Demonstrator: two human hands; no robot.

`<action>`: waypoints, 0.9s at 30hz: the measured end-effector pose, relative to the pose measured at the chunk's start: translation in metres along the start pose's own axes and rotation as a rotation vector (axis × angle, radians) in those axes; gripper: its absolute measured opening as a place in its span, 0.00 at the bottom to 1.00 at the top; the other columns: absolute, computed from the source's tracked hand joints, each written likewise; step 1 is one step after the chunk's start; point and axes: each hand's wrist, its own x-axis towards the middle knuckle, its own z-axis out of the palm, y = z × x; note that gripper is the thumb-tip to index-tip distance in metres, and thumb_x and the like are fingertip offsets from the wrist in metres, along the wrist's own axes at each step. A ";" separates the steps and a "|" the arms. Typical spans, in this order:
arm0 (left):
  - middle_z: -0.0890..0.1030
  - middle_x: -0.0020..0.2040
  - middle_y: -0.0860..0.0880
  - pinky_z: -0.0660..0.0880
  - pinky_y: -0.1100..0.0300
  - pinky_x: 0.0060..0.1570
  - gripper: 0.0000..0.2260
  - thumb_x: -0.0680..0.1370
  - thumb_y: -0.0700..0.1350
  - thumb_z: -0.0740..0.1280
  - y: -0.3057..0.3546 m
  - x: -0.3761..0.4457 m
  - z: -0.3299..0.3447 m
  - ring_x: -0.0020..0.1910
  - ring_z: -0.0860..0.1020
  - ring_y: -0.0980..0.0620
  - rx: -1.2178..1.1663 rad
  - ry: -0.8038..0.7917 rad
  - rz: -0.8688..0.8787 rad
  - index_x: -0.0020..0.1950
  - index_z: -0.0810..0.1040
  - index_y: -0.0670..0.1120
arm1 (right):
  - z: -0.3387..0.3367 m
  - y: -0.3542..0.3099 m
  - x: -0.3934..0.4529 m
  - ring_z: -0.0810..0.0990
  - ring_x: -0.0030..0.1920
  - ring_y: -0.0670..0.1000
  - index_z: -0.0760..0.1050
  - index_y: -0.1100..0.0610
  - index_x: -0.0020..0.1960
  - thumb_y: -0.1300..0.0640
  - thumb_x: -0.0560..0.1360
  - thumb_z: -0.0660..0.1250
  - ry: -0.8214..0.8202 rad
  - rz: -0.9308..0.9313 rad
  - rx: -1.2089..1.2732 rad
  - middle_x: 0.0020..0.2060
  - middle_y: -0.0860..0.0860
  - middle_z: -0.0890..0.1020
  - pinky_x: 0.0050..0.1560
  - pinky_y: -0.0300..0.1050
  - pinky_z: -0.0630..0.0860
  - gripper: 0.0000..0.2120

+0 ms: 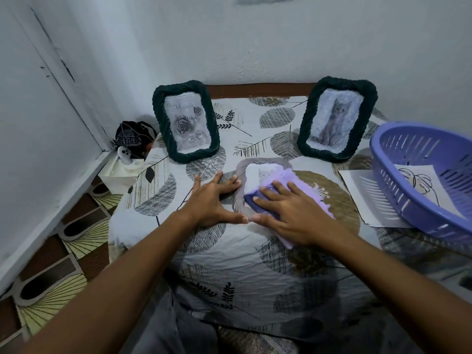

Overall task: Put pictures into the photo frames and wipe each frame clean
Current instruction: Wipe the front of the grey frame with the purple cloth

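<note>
Head camera view: a person's right hand (293,213) presses a folded purple cloth (301,190) flat onto a pale frame (241,185) lying face-up on the leaf-print tablecloth (229,251), fingers straight and slightly spread over the cloth, apparently wiping the glass. Just left of those fingers, the left hand (209,200) lies open with fingers fanned, tips and thumb touching the frame's near edge, likely bracing it against sliding. Beyond the fingertips, two dark green frames, one holding a rose print (185,121) and one a cat picture (335,118), stand propped upright, seemingly already filled. Well to the right of the wiping hand, a purple basket (398,192) rests tilted over loose prints (362,195) probably awaiting frames.
</note>
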 end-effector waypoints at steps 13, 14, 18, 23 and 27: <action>0.61 0.75 0.58 0.37 0.36 0.71 0.52 0.54 0.76 0.63 0.002 -0.001 -0.001 0.77 0.48 0.55 -0.021 -0.018 -0.013 0.75 0.62 0.56 | -0.003 0.005 0.041 0.42 0.78 0.56 0.51 0.48 0.78 0.28 0.68 0.33 -0.018 0.186 0.034 0.78 0.51 0.51 0.75 0.60 0.39 0.44; 0.61 0.75 0.58 0.37 0.36 0.71 0.52 0.54 0.76 0.63 0.002 -0.001 0.000 0.77 0.48 0.55 -0.017 -0.018 -0.014 0.75 0.62 0.56 | -0.002 0.001 0.033 0.43 0.78 0.55 0.51 0.48 0.78 0.28 0.69 0.33 -0.020 0.160 0.036 0.78 0.50 0.51 0.75 0.59 0.39 0.43; 0.62 0.75 0.58 0.37 0.37 0.72 0.53 0.53 0.76 0.63 0.001 -0.001 0.000 0.77 0.49 0.56 -0.012 -0.008 -0.025 0.75 0.63 0.56 | -0.001 -0.003 -0.005 0.49 0.78 0.54 0.56 0.46 0.77 0.25 0.64 0.24 0.020 0.090 -0.031 0.77 0.47 0.57 0.76 0.56 0.44 0.50; 0.61 0.75 0.59 0.37 0.37 0.72 0.53 0.52 0.77 0.62 0.003 0.000 -0.002 0.77 0.49 0.55 0.011 -0.023 -0.019 0.75 0.63 0.55 | -0.003 0.011 0.002 0.45 0.78 0.58 0.53 0.46 0.78 0.24 0.61 0.21 -0.005 0.205 -0.098 0.77 0.47 0.56 0.75 0.60 0.41 0.54; 0.61 0.75 0.58 0.37 0.37 0.72 0.53 0.53 0.77 0.62 0.002 0.000 -0.002 0.77 0.48 0.55 -0.002 -0.026 -0.022 0.75 0.63 0.56 | -0.009 0.015 0.042 0.45 0.77 0.59 0.55 0.50 0.77 0.25 0.66 0.29 -0.002 0.247 -0.048 0.77 0.51 0.57 0.74 0.63 0.40 0.49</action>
